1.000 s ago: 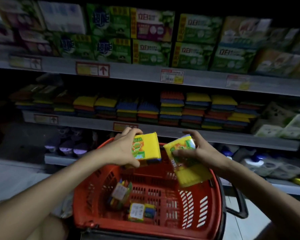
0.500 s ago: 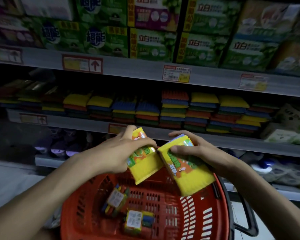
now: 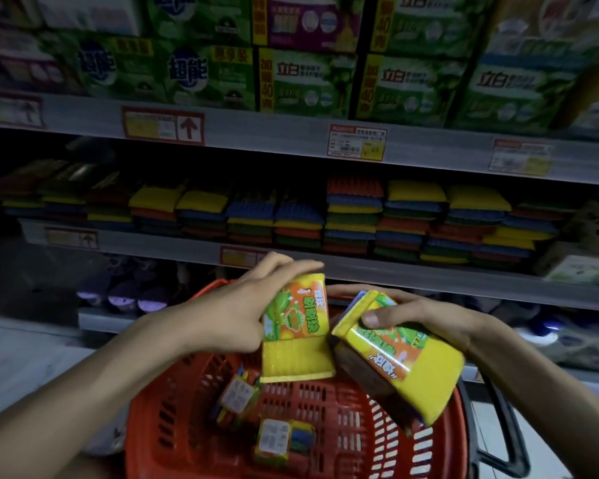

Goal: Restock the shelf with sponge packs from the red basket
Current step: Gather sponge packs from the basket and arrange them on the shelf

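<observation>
My left hand [image 3: 232, 319] grips one yellow sponge pack [image 3: 294, 326] above the red basket [image 3: 325, 426]; my right hand [image 3: 419, 316] grips another sponge pack [image 3: 402, 357] beside it.

Two grips, both bare hands, are in view: the left grip [image 3: 229, 316] and the right grip [image 3: 426, 316]. Each holds one sponge pack, the left pack [image 3: 293, 326] and the right pack [image 3: 405, 361]. One red basket [image 3: 429, 440] contains two more, the upper basket pack [image 3: 239, 397] and the lower basket pack [image 3: 275, 440], so four loose packs in all. Three shelf levels show. The top rail [image 3: 291, 133] carries four price tags [image 3: 357, 143], the middle rail [image 3: 395, 271] two. The shelved sponge stacks [image 3: 353, 216] are too blurred to count.
</observation>
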The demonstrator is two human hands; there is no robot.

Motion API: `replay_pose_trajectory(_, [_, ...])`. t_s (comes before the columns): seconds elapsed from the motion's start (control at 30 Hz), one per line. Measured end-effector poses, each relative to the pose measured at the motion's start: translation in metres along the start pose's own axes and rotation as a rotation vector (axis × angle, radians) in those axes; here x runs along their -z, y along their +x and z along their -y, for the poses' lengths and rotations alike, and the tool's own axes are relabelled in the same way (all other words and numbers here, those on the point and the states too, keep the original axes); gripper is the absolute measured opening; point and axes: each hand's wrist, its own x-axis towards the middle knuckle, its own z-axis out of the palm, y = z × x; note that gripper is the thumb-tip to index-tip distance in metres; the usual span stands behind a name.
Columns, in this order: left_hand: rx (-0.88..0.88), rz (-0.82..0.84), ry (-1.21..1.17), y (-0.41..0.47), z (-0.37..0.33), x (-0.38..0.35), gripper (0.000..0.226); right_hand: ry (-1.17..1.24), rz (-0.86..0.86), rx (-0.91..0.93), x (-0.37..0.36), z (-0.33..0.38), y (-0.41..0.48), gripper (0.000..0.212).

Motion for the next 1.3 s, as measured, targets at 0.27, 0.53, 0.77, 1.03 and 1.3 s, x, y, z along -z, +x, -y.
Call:
replay_pose_trajectory(0.27, [0.064,-0.246,-0.498,0.001,0.008,0.006,0.068,0.136,-0.028,0.122,0.000,-0.008,-0.001,0.073])
replay_pose_trajectory(0.53, [0.295,-0.497,-0.946,0.010,-0.013,-0.009,0.026,0.136,-0.139,0.153,-0.016,-0.002,0.019,0.073])
replay_pose_trajectory(0.77, [0.330,-0.518,-0.800,0.004,-0.021,-0.002,0.039,0.154,-0.328,0.191,-0.009,0.000,0.009,0.061])
replay_pose_trajectory(1.03, [0.403,-0.368,-0.618,0.005,-0.035,-0.017,0.035,0.417,-0.798,0.411,-0.011,0.002,0.012,0.060])
replay_pose_trajectory(1.3, [0.450,-0.020,-0.527,-0.004,-0.037,-0.008,0.035,0.361,-0.771,0.428,-0.023,0.005,0.001,0.058])
